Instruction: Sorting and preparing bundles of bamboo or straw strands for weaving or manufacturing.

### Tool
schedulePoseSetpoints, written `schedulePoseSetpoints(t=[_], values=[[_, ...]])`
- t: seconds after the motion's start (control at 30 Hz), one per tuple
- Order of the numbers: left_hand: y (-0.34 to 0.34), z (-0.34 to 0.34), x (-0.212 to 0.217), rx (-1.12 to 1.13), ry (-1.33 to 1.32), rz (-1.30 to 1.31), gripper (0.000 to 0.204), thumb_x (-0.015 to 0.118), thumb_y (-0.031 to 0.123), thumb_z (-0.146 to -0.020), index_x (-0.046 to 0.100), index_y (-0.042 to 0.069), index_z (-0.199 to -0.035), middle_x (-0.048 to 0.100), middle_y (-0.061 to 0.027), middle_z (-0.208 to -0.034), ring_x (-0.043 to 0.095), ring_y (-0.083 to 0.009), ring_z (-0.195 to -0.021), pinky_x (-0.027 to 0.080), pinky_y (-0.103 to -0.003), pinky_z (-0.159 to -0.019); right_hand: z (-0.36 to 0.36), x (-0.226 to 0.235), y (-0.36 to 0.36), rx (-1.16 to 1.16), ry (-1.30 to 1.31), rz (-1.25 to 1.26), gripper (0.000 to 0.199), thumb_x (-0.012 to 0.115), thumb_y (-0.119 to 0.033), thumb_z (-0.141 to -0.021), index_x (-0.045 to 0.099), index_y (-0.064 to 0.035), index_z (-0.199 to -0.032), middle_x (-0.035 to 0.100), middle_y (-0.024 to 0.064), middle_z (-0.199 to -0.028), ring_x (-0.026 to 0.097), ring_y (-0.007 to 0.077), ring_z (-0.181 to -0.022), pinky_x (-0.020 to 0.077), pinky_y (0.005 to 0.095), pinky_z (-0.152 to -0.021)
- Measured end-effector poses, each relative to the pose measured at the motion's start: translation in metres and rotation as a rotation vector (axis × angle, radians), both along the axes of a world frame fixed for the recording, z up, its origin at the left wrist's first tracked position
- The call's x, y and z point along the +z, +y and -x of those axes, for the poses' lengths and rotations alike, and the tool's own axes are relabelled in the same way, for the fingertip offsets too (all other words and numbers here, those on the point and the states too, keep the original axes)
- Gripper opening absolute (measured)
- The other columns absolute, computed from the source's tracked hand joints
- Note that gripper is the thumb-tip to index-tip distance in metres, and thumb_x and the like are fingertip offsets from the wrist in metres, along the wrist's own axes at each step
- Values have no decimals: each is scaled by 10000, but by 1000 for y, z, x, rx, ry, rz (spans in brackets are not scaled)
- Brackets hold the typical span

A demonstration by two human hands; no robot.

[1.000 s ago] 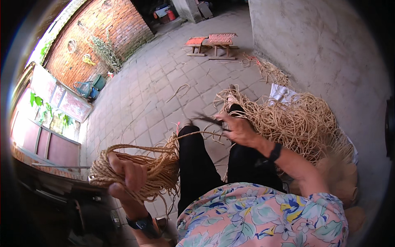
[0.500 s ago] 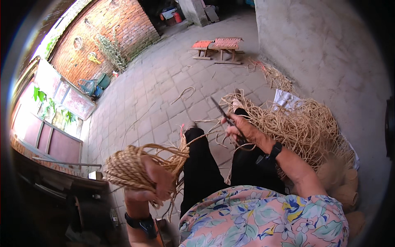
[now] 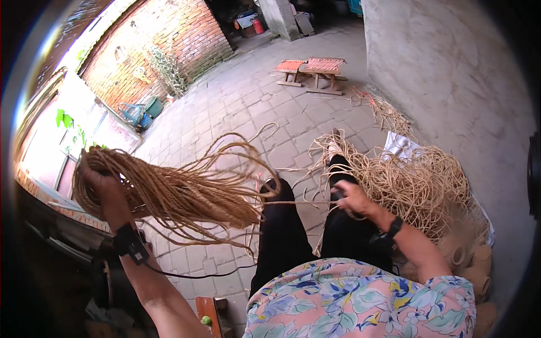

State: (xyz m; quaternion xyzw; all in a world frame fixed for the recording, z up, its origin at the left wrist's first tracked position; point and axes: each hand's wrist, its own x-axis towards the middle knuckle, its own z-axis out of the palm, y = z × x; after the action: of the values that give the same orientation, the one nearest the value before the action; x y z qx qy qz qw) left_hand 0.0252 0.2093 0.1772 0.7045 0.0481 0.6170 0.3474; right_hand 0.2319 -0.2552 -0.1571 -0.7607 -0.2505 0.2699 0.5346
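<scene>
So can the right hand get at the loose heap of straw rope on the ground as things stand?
Probably yes: the right hand hovers over the knee right beside the heap of straw rope, with nothing between them. It seems to grip a dark tool, though, so its fingers are not free.

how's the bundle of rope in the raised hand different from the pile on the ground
The rope bundle is held up in the left hand, its strands gathered and running side by side; the loose pile lies on the paving beside the right hand, tangled in open loops. The bundle looks darker, more golden brown; the pile looks paler, straw coloured. Both look like the same twisted fibre cord.
</scene>
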Motion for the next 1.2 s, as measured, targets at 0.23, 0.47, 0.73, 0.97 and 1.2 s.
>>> schedulePoseSetpoints(t=[0.23,0.47,0.73,0.97,1.2], values=[[19,3,-104,8,218,229,445,518,-13,-864,370,-13,-1284,524,-144,-1164,522,-222,-1037,414,-331,-943,-44,34,-96,-414,-549,327,325,620,-28,-777,550,-101,-1086,657,141,-842,652,265,-747,499,369,-628],[53,-1,-148,431,186,188,487,377,341,-977,461,-37,-1272,454,-158,-1350,412,-258,-1244,281,-352,-1064,-14,86,-107,-430,-666,130,287,613,-10,-796,544,-79,-1066,616,127,-725,614,252,-613,468,351,-569],[26,10,-138,585,380,241,464,537,390,-908,518,37,-1208,533,-168,-1244,520,-271,-1083,393,-395,-937,-42,110,-133,-722,-952,231,356,598,28,-799,505,-95,-1120,583,155,-693,623,301,-639,468,376,-571],[20,-12,-131,-430,77,818,451,591,328,-894,479,108,-1271,596,-135,-1143,575,-210,-925,493,-344,-808,-94,73,-191,-850,-1001,467,450,624,21,-747,488,-135,-1146,625,182,-760,629,371,-728,473,436,-601],[16,-2,-183,-538,368,655,428,518,332,-934,475,105,-1294,607,-88,-1049,552,-150,-940,472,-282,-811,-173,37,-363,-1126,-949,950,518,571,-57,-804,455,-137,-1303,647,187,-788,631,361,-688,481,449,-563]])
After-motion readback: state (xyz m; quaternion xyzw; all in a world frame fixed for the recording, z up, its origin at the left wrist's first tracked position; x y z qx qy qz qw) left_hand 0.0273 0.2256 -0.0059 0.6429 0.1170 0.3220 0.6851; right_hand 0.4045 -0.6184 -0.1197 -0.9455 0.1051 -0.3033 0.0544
